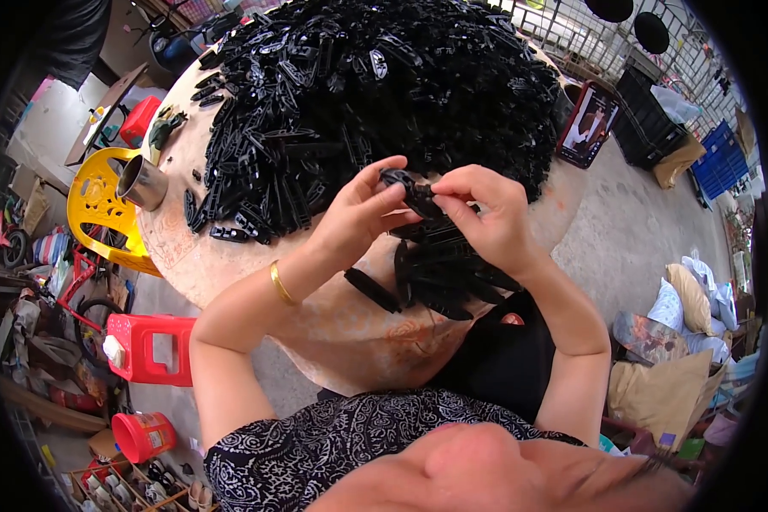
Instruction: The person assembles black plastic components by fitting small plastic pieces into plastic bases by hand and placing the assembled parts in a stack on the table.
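Observation:
Both of my hands meet over the round table (pixel 333 333), pinching one small black plastic part (pixel 411 191) between them. My left hand (pixel 358 213), with a gold bangle at the wrist, grips its left end. My right hand (pixel 486 213) holds its right end with fingertips. Just below my hands lies a small heap of the same black parts (pixel 439 273), with one long piece (pixel 371 290) lying apart. A big pile of black plastic parts (pixel 375 94) covers the far half of the table.
A metal cup (pixel 142 183) lies at the table's left edge beside a yellow plastic chair (pixel 102 205). A red stool (pixel 149 346) and an orange bucket (pixel 143 435) stand on the floor at left. A black bag (pixel 499 358) sits by my lap. Crates and sacks stand at right.

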### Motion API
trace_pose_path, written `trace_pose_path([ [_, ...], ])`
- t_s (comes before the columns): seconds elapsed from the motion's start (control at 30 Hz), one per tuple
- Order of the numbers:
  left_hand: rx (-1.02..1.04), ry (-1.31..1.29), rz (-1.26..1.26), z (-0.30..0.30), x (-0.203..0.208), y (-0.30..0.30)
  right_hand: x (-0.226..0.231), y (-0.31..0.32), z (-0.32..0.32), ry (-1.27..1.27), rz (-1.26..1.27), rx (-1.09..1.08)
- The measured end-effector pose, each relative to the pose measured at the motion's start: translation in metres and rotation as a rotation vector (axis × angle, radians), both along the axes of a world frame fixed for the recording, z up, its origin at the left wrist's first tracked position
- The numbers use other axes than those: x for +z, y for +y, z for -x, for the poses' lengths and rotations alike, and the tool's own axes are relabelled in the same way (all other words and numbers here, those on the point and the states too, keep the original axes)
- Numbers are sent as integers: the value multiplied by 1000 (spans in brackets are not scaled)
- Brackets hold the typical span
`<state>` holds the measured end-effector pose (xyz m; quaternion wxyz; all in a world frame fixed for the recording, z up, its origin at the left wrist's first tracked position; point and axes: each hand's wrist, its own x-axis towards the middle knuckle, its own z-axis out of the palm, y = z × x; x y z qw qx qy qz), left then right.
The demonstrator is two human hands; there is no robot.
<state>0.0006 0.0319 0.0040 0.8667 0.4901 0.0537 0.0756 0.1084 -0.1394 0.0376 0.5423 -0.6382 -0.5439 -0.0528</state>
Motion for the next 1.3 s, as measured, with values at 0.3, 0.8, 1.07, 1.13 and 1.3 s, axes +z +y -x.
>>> trace_pose_path([
  [0.3,-243,119,55,2,10,4,-4,-1,-4,-324,-27,86],
  [0.8,-285,183,-432,9,37,1,0,-7,-6,-569,54,77],
  [1.07,-24,-170,-1148,18,40,-13,0,-10,1,61,274,63],
  [1.13,-6,-198,-1180,18,35,-12,-4,-10,2,37,273,54],
  [1.3,119,-397,-1260,16,25,-22,-8,-7,-21,592,307,341],
])
